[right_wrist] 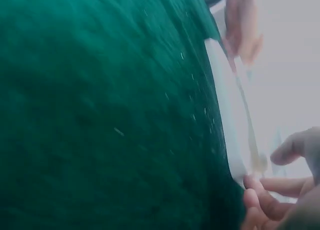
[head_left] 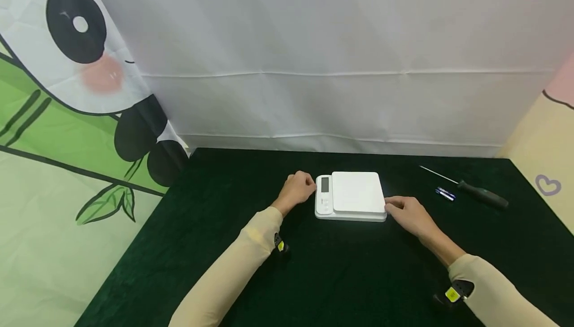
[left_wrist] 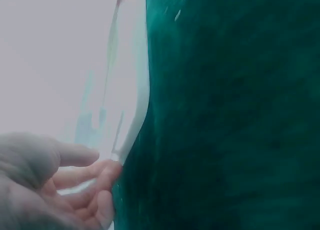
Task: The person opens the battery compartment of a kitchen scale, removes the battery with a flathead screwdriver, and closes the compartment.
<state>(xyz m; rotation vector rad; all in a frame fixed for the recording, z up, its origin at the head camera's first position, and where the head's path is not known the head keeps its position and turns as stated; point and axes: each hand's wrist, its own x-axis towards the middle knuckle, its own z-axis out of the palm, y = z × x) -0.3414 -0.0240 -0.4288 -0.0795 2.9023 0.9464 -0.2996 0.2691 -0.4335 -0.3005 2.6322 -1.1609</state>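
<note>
A white kitchen scale [head_left: 356,192] lies flat on the dark green cloth, its small grey display and buttons to the left of the raised platform. My left hand [head_left: 296,188] holds its left edge, fingers curled, thumb nearer the top side. At the right edge, my right hand [head_left: 407,212] grips the front corner between thumb and fingers. The left wrist view has the fingers [left_wrist: 107,177] against a corner of the scale [left_wrist: 132,85]. Similarly, the right wrist view has fingers [right_wrist: 255,190] at the corner of the white body [right_wrist: 232,120]. The scale's underside is hidden.
Right of the scale lie a pair of blue-and-silver batteries [head_left: 445,194] and a screwdriver [head_left: 482,195] with a dark handle. The green cloth [head_left: 358,272] covers the table. A white curtain [head_left: 291,63] hangs behind it, with a printed panda cloth [head_left: 67,132] at the left.
</note>
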